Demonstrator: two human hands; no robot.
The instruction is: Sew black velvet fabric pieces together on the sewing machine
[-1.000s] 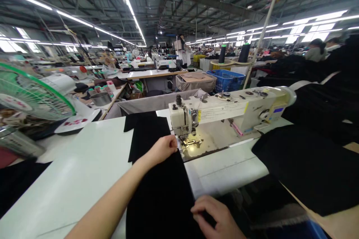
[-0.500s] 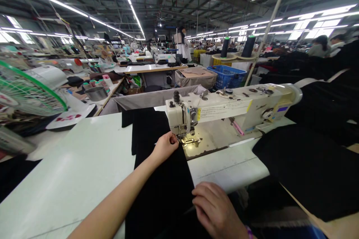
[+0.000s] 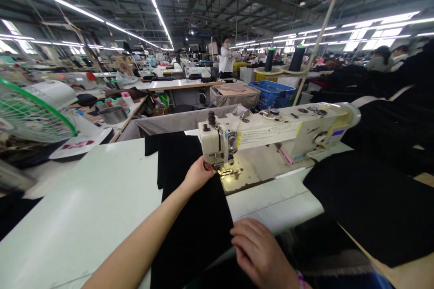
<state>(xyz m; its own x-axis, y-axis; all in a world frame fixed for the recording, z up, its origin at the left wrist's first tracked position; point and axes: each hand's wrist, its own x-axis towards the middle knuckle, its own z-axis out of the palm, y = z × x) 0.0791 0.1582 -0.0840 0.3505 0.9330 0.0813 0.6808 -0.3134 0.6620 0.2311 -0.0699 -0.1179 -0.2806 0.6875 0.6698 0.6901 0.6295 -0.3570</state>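
A long piece of black fabric (image 3: 193,230) lies on the pale table, its right edge running beside the needle area of a sewing machine (image 3: 264,128). My left hand (image 3: 197,175) is closed in a pinch at that edge, right by the presser foot; its fingertips are partly hidden under the machine head. Closer to me, my right hand (image 3: 259,250) has its fingers curled over the fabric's edge near the table's front. A lit metal plate (image 3: 230,180) shows to the right of my left hand.
On the left stands a green-rimmed fan (image 3: 37,113). More black cloth (image 3: 369,207) is heaped on the right. Thread cones (image 3: 269,59), a blue basket (image 3: 273,93) and a metal pot (image 3: 113,115) are behind the machine. A person in white (image 3: 226,58) stands farther back.
The view has shifted slightly. Both hands keep nearly the same places on the fabric. The person in the background has turned and now shows more fully.
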